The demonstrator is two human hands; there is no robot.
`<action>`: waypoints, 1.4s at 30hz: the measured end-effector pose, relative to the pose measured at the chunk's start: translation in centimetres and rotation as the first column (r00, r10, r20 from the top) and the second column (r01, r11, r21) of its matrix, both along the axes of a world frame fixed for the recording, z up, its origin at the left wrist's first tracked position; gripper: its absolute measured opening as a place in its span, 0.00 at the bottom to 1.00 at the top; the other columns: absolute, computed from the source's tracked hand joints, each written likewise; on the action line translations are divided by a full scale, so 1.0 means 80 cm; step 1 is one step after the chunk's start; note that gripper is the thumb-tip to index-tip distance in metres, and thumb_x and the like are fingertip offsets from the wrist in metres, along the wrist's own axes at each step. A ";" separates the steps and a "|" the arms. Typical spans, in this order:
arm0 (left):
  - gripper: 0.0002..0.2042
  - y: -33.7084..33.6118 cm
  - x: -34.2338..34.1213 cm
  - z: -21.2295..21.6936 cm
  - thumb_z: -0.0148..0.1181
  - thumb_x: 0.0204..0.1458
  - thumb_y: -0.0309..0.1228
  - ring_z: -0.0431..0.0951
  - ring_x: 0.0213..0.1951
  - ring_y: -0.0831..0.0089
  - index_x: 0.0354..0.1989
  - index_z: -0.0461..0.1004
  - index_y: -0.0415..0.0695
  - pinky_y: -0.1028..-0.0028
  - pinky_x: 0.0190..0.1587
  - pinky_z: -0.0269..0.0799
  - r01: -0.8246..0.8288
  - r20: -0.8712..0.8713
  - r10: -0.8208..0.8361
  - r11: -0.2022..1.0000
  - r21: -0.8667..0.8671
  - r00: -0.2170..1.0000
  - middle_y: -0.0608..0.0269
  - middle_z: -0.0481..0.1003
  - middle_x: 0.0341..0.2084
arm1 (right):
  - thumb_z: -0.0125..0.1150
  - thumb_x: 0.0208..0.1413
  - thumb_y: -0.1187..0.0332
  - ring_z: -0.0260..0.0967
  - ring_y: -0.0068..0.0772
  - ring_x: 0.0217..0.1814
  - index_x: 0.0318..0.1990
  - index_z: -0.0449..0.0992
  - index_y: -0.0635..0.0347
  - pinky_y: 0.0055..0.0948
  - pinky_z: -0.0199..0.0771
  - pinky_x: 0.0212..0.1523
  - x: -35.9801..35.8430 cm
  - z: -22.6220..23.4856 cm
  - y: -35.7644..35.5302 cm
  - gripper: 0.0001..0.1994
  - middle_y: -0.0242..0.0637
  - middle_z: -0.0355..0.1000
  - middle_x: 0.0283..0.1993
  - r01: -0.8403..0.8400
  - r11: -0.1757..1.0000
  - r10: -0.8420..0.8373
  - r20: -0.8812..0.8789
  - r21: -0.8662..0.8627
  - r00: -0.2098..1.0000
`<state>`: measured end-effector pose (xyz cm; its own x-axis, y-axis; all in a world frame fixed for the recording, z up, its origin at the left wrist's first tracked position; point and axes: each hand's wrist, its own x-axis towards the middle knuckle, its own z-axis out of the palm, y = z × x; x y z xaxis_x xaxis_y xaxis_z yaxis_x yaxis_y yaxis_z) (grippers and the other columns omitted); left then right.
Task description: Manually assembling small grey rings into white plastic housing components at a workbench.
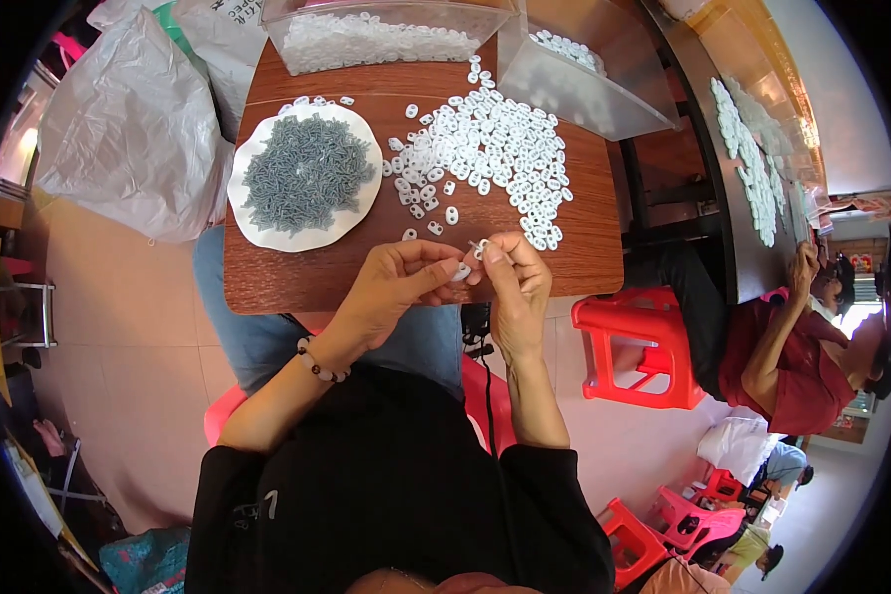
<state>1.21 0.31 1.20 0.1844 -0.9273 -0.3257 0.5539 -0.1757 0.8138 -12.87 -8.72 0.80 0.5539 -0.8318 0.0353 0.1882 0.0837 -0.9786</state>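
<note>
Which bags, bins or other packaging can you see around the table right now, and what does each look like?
Clear plastic bin: table's far edge, rectangular, full of white pieces.
Second clear bin: far right corner, tilted, few white pieces inside.
Large translucent plastic bag: left of the table, crumpled, greyish white.
White sack: behind it, dark print.

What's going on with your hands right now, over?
Left hand pinching a small white piece. Right hand pinching a thin part against it. White pieces pile ahead, nothing blocking.

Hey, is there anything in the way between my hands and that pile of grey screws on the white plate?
Nothing visible. The left hand and right hand hold small white pieces at the table's near edge; bare wood lies between them and the grey screws.
</note>
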 end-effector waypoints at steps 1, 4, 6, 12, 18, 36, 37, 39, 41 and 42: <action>0.11 -0.001 0.001 -0.001 0.58 0.56 0.30 0.74 0.30 0.82 0.44 0.77 0.39 0.82 0.34 0.70 0.035 -0.123 -0.035 0.999 -0.005 0.992 0.68 0.77 0.29 | 0.54 0.61 0.71 0.64 0.14 0.30 0.35 0.72 0.63 0.16 0.64 0.34 0.000 0.000 0.000 0.05 0.28 0.71 0.30 0.000 1.000 0.000 -0.001 0.000 1.000; 0.11 -0.001 0.001 -0.007 0.59 0.56 0.31 0.75 0.30 0.82 0.43 0.76 0.38 0.82 0.34 0.71 0.050 -0.290 -0.049 0.999 -0.004 0.956 0.67 0.77 0.29 | 0.53 0.61 0.72 0.64 0.14 0.31 0.35 0.73 0.63 0.16 0.65 0.35 0.001 0.005 0.002 0.05 0.31 0.73 0.33 -0.012 0.998 0.010 0.049 0.055 0.999; 0.11 0.000 0.000 -0.010 0.58 0.56 0.31 0.75 0.30 0.81 0.43 0.76 0.38 0.82 0.34 0.71 0.032 -0.337 -0.028 0.999 0.007 0.941 0.66 0.77 0.30 | 0.53 0.60 0.72 0.64 0.14 0.32 0.34 0.73 0.64 0.17 0.65 0.38 0.001 0.012 0.004 0.05 0.36 0.75 0.38 -0.003 0.998 0.002 0.024 0.056 1.000; 0.12 0.000 0.002 -0.007 0.57 0.57 0.31 0.75 0.32 0.80 0.44 0.75 0.36 0.81 0.36 0.73 0.020 -0.368 -0.010 0.999 0.025 0.930 0.63 0.77 0.31 | 0.53 0.59 0.75 0.68 0.16 0.38 0.32 0.71 0.66 0.19 0.68 0.41 -0.009 0.012 0.011 0.05 0.48 0.74 0.48 -0.006 1.000 0.006 -0.028 -0.003 1.000; 0.11 0.001 0.004 -0.022 0.56 0.58 0.31 0.75 0.32 0.80 0.44 0.75 0.36 0.81 0.35 0.72 0.035 -0.450 -0.027 0.999 0.011 0.893 0.64 0.77 0.31 | 0.53 0.57 0.76 0.72 0.24 0.41 0.27 0.70 0.63 0.25 0.73 0.44 -0.006 0.025 0.016 0.06 0.55 0.73 0.47 -0.036 0.999 0.036 -0.048 0.002 0.998; 0.11 0.002 0.003 -0.018 0.58 0.56 0.31 0.75 0.32 0.80 0.42 0.76 0.37 0.82 0.35 0.72 0.013 -0.366 -0.020 1.000 -0.022 0.931 0.64 0.77 0.32 | 0.52 0.58 0.79 0.71 0.19 0.38 0.29 0.69 0.65 0.21 0.72 0.41 -0.004 0.024 0.015 0.05 0.52 0.74 0.47 -0.038 0.999 0.038 -0.039 0.010 0.999; 0.11 0.002 0.003 -0.018 0.58 0.56 0.31 0.75 0.31 0.80 0.43 0.76 0.37 0.82 0.35 0.72 0.008 -0.354 -0.016 1.000 -0.023 0.935 0.64 0.77 0.32 | 0.52 0.58 0.79 0.71 0.19 0.38 0.29 0.69 0.65 0.21 0.72 0.41 -0.004 0.024 0.015 0.05 0.52 0.74 0.47 -0.039 0.999 0.039 -0.039 0.010 0.998; 0.11 0.002 0.003 -0.018 0.58 0.56 0.31 0.75 0.31 0.80 0.43 0.76 0.37 0.82 0.35 0.72 0.004 -0.344 -0.012 1.000 -0.023 0.939 0.64 0.77 0.32 | 0.52 0.58 0.80 0.72 0.20 0.38 0.30 0.69 0.65 0.21 0.72 0.41 -0.004 0.023 0.015 0.05 0.52 0.74 0.47 -0.033 0.999 0.034 -0.044 0.010 0.998; 0.11 0.002 0.003 -0.019 0.58 0.56 0.31 0.75 0.31 0.81 0.43 0.76 0.37 0.82 0.35 0.72 -0.003 -0.329 -0.004 1.000 -0.019 0.944 0.64 0.78 0.32 | 0.52 0.58 0.80 0.72 0.20 0.38 0.30 0.69 0.65 0.21 0.72 0.41 -0.005 0.022 0.015 0.05 0.52 0.74 0.47 -0.030 0.999 0.031 -0.048 0.021 0.998; 0.11 0.002 0.003 -0.018 0.58 0.56 0.31 0.75 0.31 0.81 0.43 0.76 0.37 0.82 0.35 0.72 -0.003 -0.329 -0.003 1.000 -0.019 0.944 0.64 0.78 0.32 | 0.52 0.58 0.79 0.72 0.20 0.38 0.30 0.69 0.65 0.21 0.72 0.40 -0.005 0.022 0.015 0.05 0.52 0.74 0.47 -0.028 0.999 0.030 -0.051 0.032 0.998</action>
